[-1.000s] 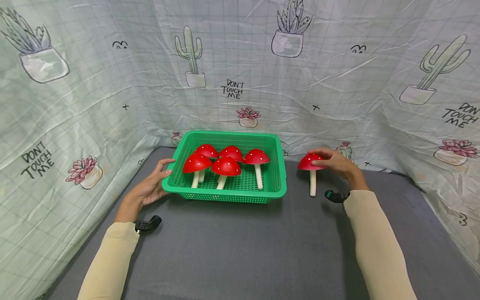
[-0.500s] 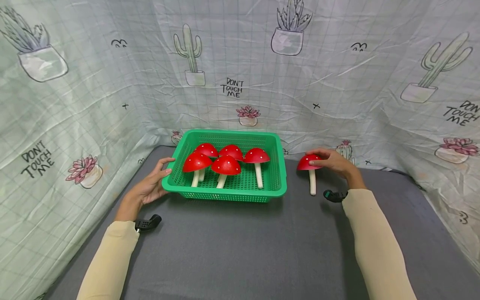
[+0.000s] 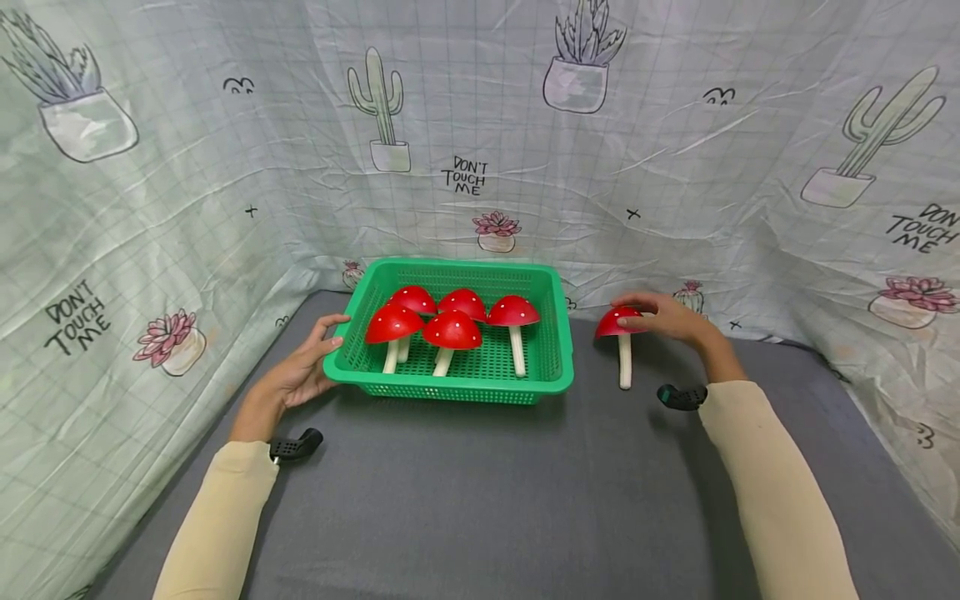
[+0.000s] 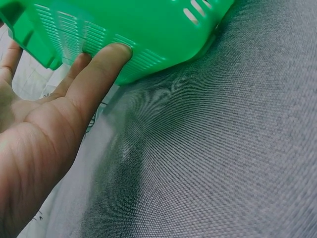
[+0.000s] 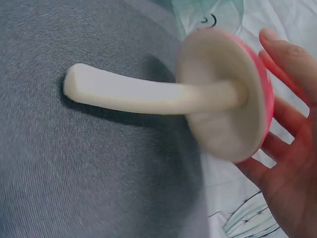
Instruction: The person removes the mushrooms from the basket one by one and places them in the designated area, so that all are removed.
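A green plastic basket [image 3: 457, 390] holds several toy mushrooms [image 3: 453, 332] with red, white-dotted caps and pale stems. At its left end, my left hand [image 3: 303, 371] touches the rim and side; in the left wrist view the extended fingers [image 4: 96, 74] rest against the slotted wall. To the basket's right, another mushroom [image 3: 625, 362] is on the grey cloth, cap toward the back. My right hand [image 3: 667, 318] is at this cap's right side. In the right wrist view the thumb [image 5: 287, 54] stands apart from the cap, and the other fingers are partly hidden behind it.
Grey cloth [image 3: 465, 500] covers the table. A white curtain [image 3: 465, 100] printed with cacti hangs behind and along both sides, close to the basket's back edge. Black wrist devices [image 3: 296, 446] sit under both wrists.
My right wrist and forearm have shifted slightly to the right, while the mushroom beside that hand stays nearly in place. The left hand and the basket have not visibly moved.
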Demonstrator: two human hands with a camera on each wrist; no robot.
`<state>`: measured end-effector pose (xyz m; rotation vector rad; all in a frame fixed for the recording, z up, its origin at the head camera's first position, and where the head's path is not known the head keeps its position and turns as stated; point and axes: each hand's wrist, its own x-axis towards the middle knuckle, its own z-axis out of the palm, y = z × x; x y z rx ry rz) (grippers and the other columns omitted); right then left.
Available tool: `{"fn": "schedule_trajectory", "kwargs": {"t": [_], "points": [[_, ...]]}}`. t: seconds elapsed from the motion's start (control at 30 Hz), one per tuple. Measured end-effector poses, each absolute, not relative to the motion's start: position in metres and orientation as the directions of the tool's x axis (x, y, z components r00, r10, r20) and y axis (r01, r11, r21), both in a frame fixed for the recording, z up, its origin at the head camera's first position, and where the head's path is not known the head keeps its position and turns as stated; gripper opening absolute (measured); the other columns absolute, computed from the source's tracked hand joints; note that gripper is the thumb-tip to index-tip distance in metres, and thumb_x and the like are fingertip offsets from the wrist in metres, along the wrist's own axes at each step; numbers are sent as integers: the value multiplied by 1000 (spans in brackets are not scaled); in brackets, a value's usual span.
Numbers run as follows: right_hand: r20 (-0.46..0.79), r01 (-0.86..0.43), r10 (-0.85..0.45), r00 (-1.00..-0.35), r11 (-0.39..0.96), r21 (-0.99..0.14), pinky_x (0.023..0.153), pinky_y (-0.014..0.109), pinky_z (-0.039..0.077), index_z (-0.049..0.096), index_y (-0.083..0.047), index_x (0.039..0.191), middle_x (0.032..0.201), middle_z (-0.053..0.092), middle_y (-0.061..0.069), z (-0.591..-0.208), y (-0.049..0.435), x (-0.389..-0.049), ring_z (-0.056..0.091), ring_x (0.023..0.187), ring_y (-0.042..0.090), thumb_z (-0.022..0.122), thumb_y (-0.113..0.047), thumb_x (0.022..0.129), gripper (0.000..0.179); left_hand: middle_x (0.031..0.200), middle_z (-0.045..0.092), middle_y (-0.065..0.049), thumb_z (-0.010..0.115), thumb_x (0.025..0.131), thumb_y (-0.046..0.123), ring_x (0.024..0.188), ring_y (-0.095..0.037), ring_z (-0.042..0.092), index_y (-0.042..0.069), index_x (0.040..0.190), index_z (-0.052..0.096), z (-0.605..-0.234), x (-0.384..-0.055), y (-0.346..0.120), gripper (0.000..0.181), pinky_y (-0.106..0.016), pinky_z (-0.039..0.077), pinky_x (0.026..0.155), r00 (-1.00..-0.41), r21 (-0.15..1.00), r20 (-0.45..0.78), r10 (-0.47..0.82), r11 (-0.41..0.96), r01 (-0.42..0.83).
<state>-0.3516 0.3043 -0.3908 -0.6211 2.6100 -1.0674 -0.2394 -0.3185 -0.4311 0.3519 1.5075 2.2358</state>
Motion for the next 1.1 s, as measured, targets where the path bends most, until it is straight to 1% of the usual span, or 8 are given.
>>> {"fn": "schedule_trajectory", "kwargs": {"t": [0.17,0.33,0.43,0.5,0.6,0.73,0.9,1.1], "points": [[-77,-319,-492,-867,668,-673,105,57,40,53,-6,144,148,49,21,-379,303,-347,47,129,36,64,-30,101,50,133,46,-12,34,113,14,94,-20,70,32,143,20,-431,-238,-319,38,-37,60,79,-879,928,-23,476,-317,-196],[-40,-407,-532,-846,691,-598,102,57,43,58,-5,139,142,54,21,-371,304,-340,52,123,37,65,-26,102,43,131,50,-14,34,113,15,95,-22,69,32,144,19,-432,-238,-321,39,-39,60,80,-871,924,-14,492,-327,-199],[-8,-452,-558,-830,680,-577,105,61,40,60,-4,136,140,56,20,-369,307,-335,51,126,39,65,-24,101,40,132,49,-15,35,112,15,95,-22,69,32,144,18,-432,-238,-321,40,-39,60,81,-867,923,-7,499,-329,-197],[7,-463,-565,-825,669,-581,108,64,36,60,-3,135,141,56,21,-367,310,-332,49,130,41,65,-23,102,39,133,48,-15,34,112,14,96,-22,69,32,144,18,-431,-238,-321,40,-39,59,81,-865,924,-2,502,-330,-194],[13,-457,-553,-833,674,-581,111,65,33,61,-4,135,142,55,20,-365,315,-326,46,135,41,65,-24,102,39,134,47,-15,34,113,14,97,-22,69,32,144,19,-430,-239,-320,39,-40,59,82,-866,924,-3,501,-330,-194],[21,-452,-544,-839,675,-583,110,64,35,60,-5,135,142,55,21,-362,320,-320,46,136,41,66,-23,101,38,134,48,-13,34,113,14,96,-22,69,33,143,20,-430,-239,-320,38,-40,59,82,-869,925,-6,495,-327,-193],[34,-467,-560,-828,654,-595,108,67,36,60,-2,134,141,56,22,-360,324,-313,47,134,42,64,-15,102,36,132,49,-11,35,112,15,96,-21,69,34,143,21,-430,-239,-320,38,-39,59,81,-871,928,-12,492,-318,-192],[48,-476,-561,-827,651,-591,109,67,35,61,-5,133,141,55,20,-359,325,-302,45,135,45,65,-17,101,34,133,48,-11,35,113,16,99,-22,69,34,142,22,-430,-238,-319,37,-41,59,82,-870,931,-11,493,-312,-188]]}}
